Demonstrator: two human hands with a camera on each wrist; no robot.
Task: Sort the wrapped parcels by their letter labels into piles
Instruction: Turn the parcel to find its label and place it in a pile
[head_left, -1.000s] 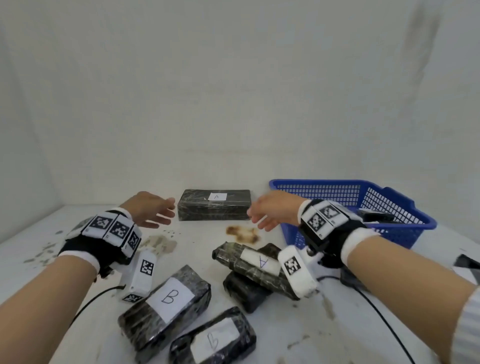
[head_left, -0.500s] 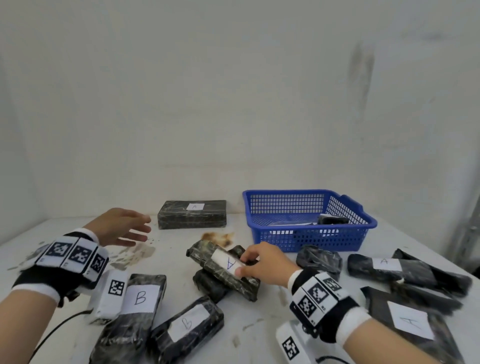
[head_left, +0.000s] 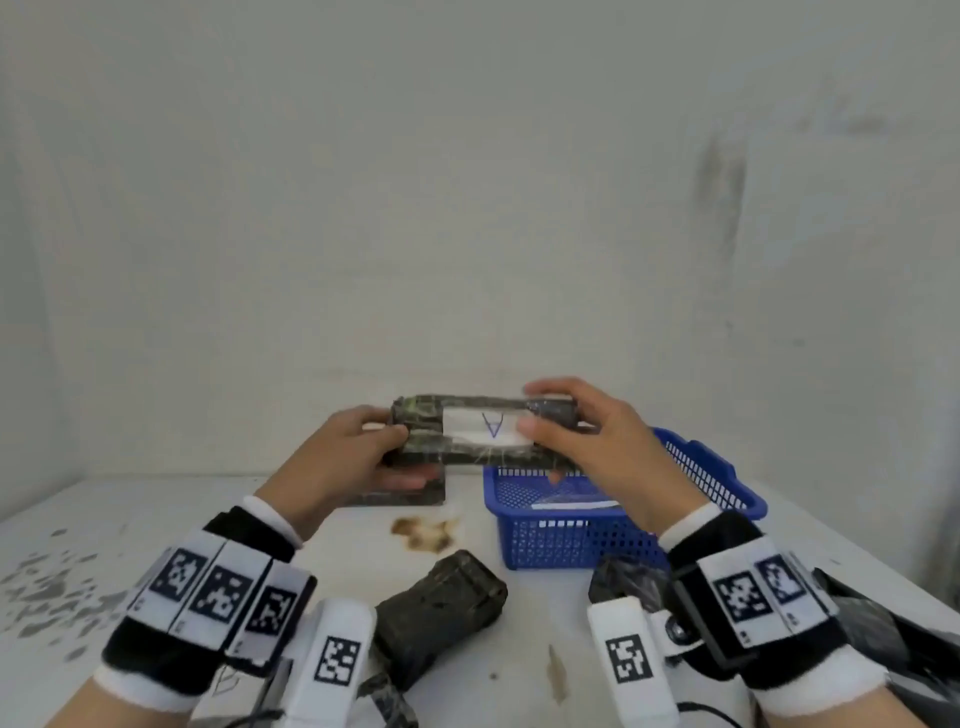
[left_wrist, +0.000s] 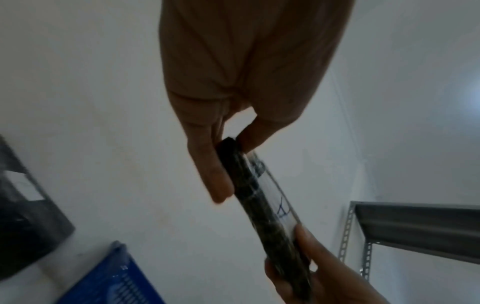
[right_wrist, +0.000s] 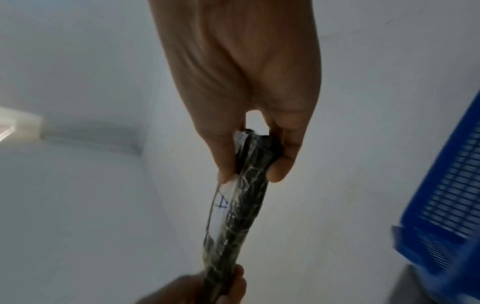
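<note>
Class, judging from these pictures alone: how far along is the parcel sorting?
Done: one parcel lies at the wall. In hand: the left hand and right hand hold the A parcel above it. Left: a dark parcel by the blue basket and others at the edges.

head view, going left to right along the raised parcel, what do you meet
left hand → parcel labelled A → right hand → blue basket
</note>
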